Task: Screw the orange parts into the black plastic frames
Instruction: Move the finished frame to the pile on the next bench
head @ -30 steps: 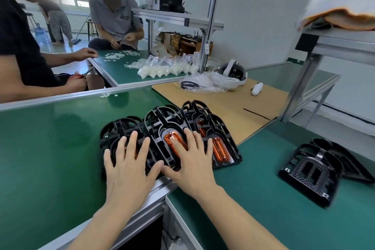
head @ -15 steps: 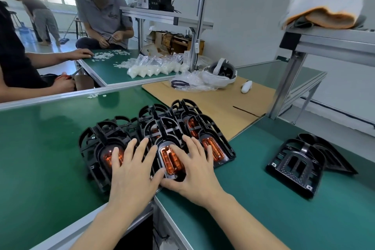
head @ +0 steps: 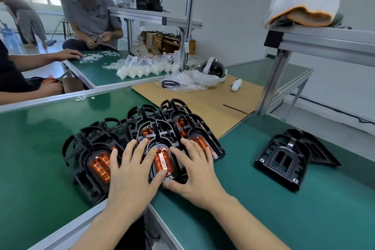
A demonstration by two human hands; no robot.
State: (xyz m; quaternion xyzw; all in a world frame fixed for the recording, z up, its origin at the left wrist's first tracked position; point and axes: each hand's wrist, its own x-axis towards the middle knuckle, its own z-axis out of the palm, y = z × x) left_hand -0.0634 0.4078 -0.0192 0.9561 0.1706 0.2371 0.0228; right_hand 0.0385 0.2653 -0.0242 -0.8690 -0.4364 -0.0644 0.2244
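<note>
Frames (head: 142,140) sit bunched on the counter (head: 40,148), orange parts (head: 163,161) already seated. Both hands, left (head: 132,170) and right (head: 196,170), rest flat, fingers spread. Looks like light, stiff plastic, probably slidey, so grab the outer rims, not the orange.

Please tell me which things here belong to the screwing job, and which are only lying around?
Job:
black frames with orange parts
empty black frames
left hand
right hand

Lying about:
headset
white controller
bags of white pieces
cardboard sheet
folded cloth
</note>
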